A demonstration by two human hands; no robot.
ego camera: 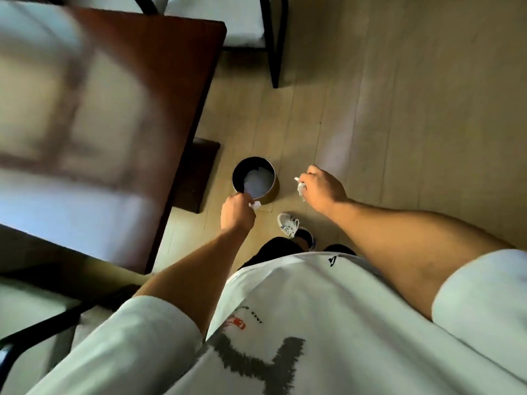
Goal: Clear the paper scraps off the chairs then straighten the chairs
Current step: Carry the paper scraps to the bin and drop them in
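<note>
A round waste bin (pixel 273 192) stands on the floor beside the table, with pale paper lying inside it. My left hand (pixel 236 212) hangs just in front of the bin's near rim, closed around a white paper scrap (pixel 255 205). My right hand (pixel 322 188) is to the right of the bin, fingers closed on another white paper scrap (pixel 300 189). A chair (pixel 245 27) with a pale seat and dark frame stands at the top, past the table corner. Another pale-seated chair (pixel 31 306) shows at the lower left.
A dark wooden table (pixel 119 115) with a glossy top fills the left side; its base foot (pixel 199 175) sits on the floor left of the bin. Light wood floor (pixel 399 109) spreads to the right. My shoe (pixel 291 226) is just behind the bin.
</note>
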